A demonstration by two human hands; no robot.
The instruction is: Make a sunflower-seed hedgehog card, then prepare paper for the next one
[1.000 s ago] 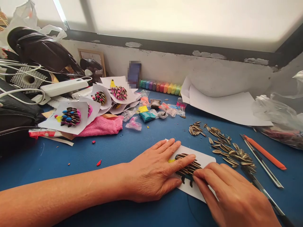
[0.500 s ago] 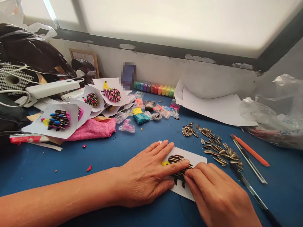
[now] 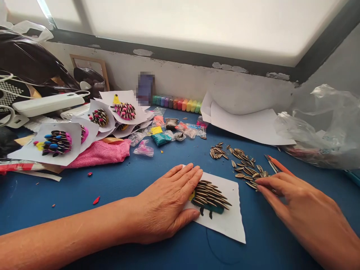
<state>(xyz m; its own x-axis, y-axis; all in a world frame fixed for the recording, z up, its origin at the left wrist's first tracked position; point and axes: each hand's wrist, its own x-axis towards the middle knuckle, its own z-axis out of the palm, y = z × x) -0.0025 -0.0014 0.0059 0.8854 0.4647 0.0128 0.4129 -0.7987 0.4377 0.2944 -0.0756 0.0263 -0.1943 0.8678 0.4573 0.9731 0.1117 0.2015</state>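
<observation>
My left hand [image 3: 168, 200] lies flat with its fingers stretched out, pressing on the left part of a white sheet of paper [image 3: 234, 225]. On that paper is a hedgehog figure [image 3: 210, 195] of dark teal clay, with rows of striped sunflower seeds as spines and small black legs. Its yellow head is mostly hidden by my left hand. To the right, my right hand [image 3: 298, 202] reaches into a pile of sunflower seeds [image 3: 244, 161], with thumb and index finger pinched on a seed at the pile's near edge.
Several finished seed hedgehogs on paper [image 3: 60, 142] lie at the left above a pink cloth [image 3: 104, 153]. Small clay packets [image 3: 163, 138] sit at the centre back. Blank sheets [image 3: 244, 127], a plastic bag [image 3: 317, 131] and an orange pen [image 3: 281, 165] are at the right.
My right hand has left the hedgehog's rear and moved right to the seed pile. My left index finger has drawn back off the spines, uncovering them. The view has shifted slightly.
</observation>
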